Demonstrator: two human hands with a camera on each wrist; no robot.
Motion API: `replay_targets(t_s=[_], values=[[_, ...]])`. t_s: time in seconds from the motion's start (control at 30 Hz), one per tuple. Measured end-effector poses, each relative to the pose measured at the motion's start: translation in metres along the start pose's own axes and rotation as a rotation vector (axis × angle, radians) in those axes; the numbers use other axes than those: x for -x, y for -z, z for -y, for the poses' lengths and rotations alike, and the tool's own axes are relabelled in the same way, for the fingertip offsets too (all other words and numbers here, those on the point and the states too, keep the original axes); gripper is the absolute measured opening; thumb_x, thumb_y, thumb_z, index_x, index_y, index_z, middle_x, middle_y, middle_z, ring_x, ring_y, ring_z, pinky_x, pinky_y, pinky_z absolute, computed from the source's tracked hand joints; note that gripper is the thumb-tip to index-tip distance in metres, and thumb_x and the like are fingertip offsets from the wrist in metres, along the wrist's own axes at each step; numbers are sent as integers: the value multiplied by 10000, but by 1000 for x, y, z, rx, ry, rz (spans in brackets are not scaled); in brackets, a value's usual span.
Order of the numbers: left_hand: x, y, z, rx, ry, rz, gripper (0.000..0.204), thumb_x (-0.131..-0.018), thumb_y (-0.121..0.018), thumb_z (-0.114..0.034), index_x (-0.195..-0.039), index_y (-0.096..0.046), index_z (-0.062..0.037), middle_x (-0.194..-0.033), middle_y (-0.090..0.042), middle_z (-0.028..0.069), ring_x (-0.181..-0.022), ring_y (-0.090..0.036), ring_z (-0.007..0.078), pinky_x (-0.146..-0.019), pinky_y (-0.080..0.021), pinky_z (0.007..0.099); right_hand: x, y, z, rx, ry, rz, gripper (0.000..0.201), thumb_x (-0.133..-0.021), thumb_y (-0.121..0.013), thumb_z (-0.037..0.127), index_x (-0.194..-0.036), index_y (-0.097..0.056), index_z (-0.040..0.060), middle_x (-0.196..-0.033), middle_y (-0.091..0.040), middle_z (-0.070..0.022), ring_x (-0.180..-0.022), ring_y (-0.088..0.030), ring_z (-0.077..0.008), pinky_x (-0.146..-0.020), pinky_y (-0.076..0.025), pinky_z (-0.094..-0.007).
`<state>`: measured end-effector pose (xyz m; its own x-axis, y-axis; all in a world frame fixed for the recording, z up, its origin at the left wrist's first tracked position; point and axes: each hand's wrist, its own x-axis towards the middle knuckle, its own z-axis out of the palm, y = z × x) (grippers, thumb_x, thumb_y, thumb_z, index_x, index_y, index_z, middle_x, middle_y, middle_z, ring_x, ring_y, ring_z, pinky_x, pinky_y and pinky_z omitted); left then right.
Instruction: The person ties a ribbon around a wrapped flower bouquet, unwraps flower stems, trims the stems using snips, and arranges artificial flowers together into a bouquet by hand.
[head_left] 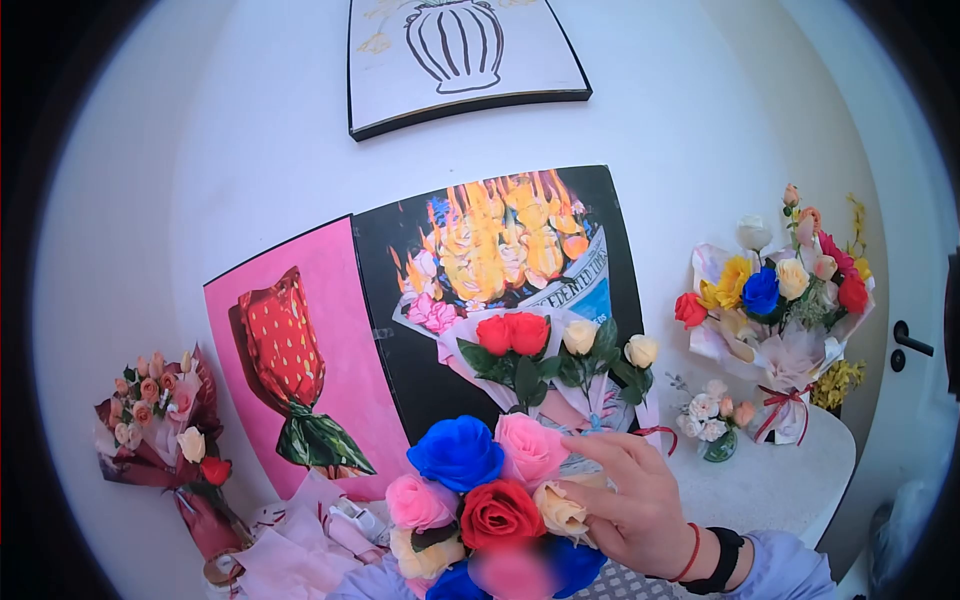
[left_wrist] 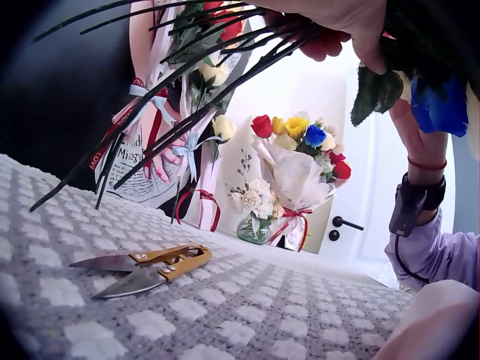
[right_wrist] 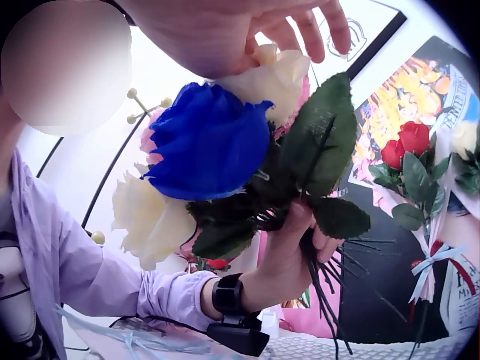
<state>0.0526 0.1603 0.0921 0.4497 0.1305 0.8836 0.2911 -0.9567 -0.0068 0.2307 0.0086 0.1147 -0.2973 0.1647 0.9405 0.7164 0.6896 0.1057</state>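
My left hand (right_wrist: 283, 247) grips the gathered dark green stems (left_wrist: 210, 82) of a bunch of artificial roses, just under the leaves. The stem ends fan out over the table in the left wrist view. In the head view the bunch has a red rose (head_left: 500, 515) in the middle, with pink, blue and cream ones around it. My right hand (head_left: 640, 505) is at the bunch's right side, fingers rather straight, touching the cream rose (head_left: 562, 508). Its index fingertip reaches the pink rose (head_left: 530, 447). In the head view the flowers hide my left hand.
Yellow-handled thread snips (left_wrist: 172, 266) lie on the patterned tablecloth (left_wrist: 247, 300). A wrapped bouquet (head_left: 780, 300) and a small glass vase of flowers (head_left: 715, 420) stand at the right. Another bouquet (head_left: 160, 430) is at the left, and pink wrapping paper (head_left: 300, 560) lies nearby.
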Motion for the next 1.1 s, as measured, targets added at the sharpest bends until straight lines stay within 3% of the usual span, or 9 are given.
replay_targets(t_s=[0.3,0.5,0.6,0.67,0.77,0.8,0.97,1.03,1.1], values=[[3,-3,1,8,17,10,211,-888,-468,-282,-810,-476,-86,-751,-451,11,-764,-430,153,-673,-390,274,1,4,-4,-208,-147,95,388,-675,-645,109,-1047,-551,52,-1184,-457,-165,-1056,-450,-332,-869,-368,-402],[4,-3,2,7,28,10,214,-891,-467,-284,-809,-475,-86,-751,-449,11,-764,-428,152,-672,-390,273,18,4,-11,-583,-166,91,708,-709,-692,254,-1256,-324,-2,-1252,-377,-203,-1142,-400,-336,-942,-321,-396],[8,2,0,-6,42,0,216,-892,-466,-285,-809,-474,-87,-752,-449,11,-764,-428,151,-672,-390,273,32,-7,-18,-812,-330,150,797,-701,-705,280,-1298,-258,0,-1269,-358,-202,-1164,-382,-330,-958,-310,-397],[9,6,-2,-15,50,-8,217,-893,-466,-286,-808,-474,-87,-752,-448,11,-764,-427,151,-672,-390,273,35,-19,-29,-754,-299,334,834,-700,-709,286,-1317,-226,0,-1261,-366,-202,-1156,-390,-315,-961,-314,-370],[10,8,-7,-18,55,-10,218,-894,-465,-287,-808,-474,-87,-752,-448,11,-764,-427,151,-671,-390,272,27,-42,-37,-611,-204,388,793,-688,-717,286,-1278,-273,-4,-1199,-410,-197,-1113,-416,-314,-928,-345,-342],[10,8,-9,-16,55,-8,219,-894,-465,-287,-808,-473,-87,-752,-448,11,-764,-426,150,-671,-389,272,24,-52,-38,-536,-207,319,656,-676,-721,280,-1168,-387,5,-1069,-476,-170,-1004,-472,-317,-862,-372,-358],[9,8,-19,-8,50,13,222,-896,-464,-289,-807,-473,-87,-752,-447,11,-764,-425,150,-671,-389,271,-8,-75,-28,-461,-200,169,432,-679,-710,301,-955,-489,55,-891,-514,-133,-833,-512,-327,-718,-396,-396],[-2,7,-24,802,834,-166,367,-859,-522,-382,-656,-356,-125,-667,-372,-28,-643,-405,115,-608,-374,272,-11,-80,-31,-364,-292,327,521,-716,-674,388,-1028,-485,16,-1045,-536,-189,-965,-514,-353,-804,-405,-389],[-7,9,-31,980,859,-188,384,-873,-489,-408,-645,-381,-118,-665,-387,-27,-633,-416,76,-593,-379,222,-9,-85,-32,-492,-323,305,477,-734,-649,402,-957,-484,14,-947,-563,-188,-860,-542,-359,-714,-420,-395]])
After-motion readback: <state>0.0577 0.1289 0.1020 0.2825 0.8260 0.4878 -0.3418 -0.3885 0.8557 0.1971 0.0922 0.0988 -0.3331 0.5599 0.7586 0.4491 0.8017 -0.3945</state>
